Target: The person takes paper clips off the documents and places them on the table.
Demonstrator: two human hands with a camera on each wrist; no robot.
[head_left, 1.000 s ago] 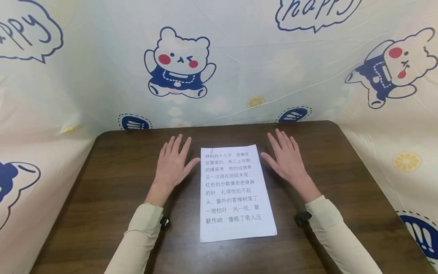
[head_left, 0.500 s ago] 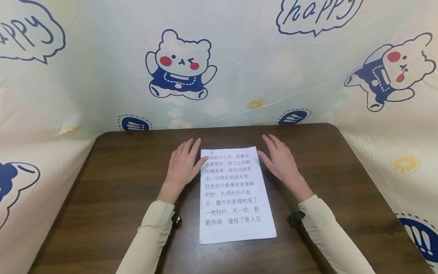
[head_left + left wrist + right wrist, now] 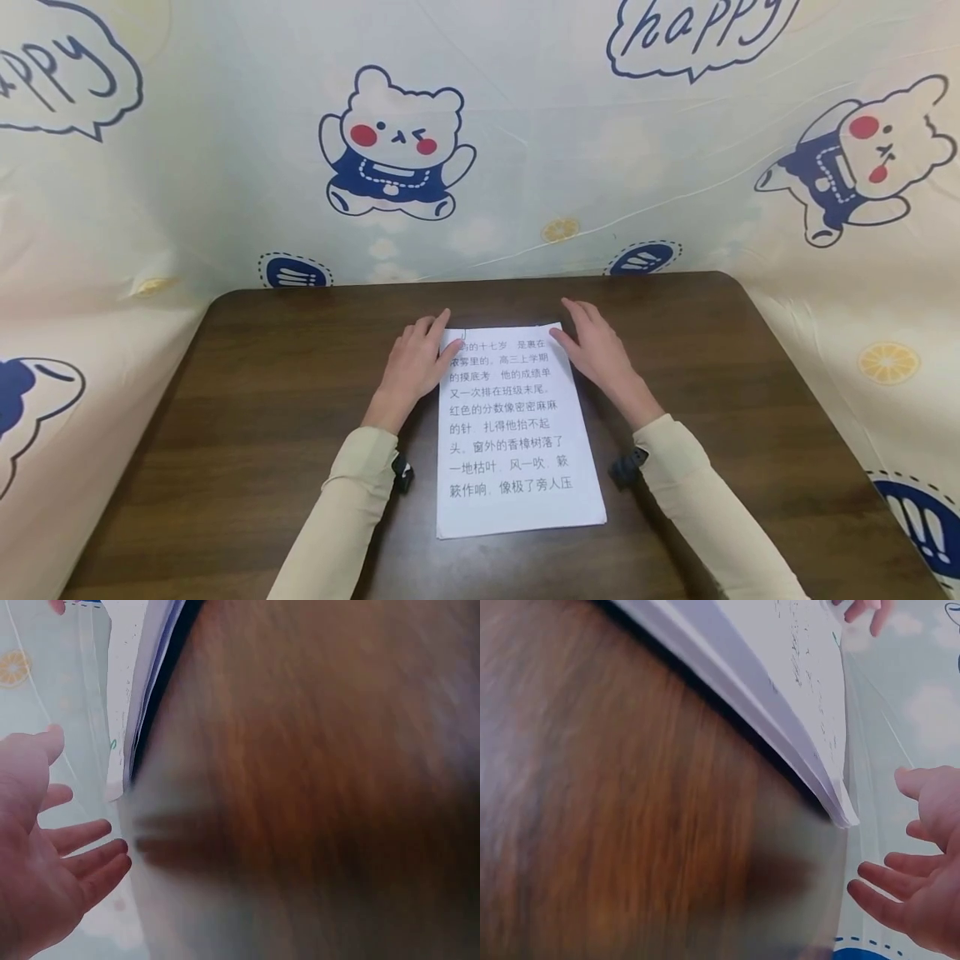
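On paper stack [image 3: 517, 425] (Chinese print): "林屿的十七岁".

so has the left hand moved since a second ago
Yes. The left hand has slid right across the table toward the paper; its fingertips now touch the sheet's top left corner.

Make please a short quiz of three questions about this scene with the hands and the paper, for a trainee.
1. True or false: the paper lies flat on the table.
2. Which end of the paper are both hands at? A) near end B) far end
3. Fill in: the fingers of the left hand and the right hand are ____, not curled.

Key: 1 true; 2 B; 3 straight
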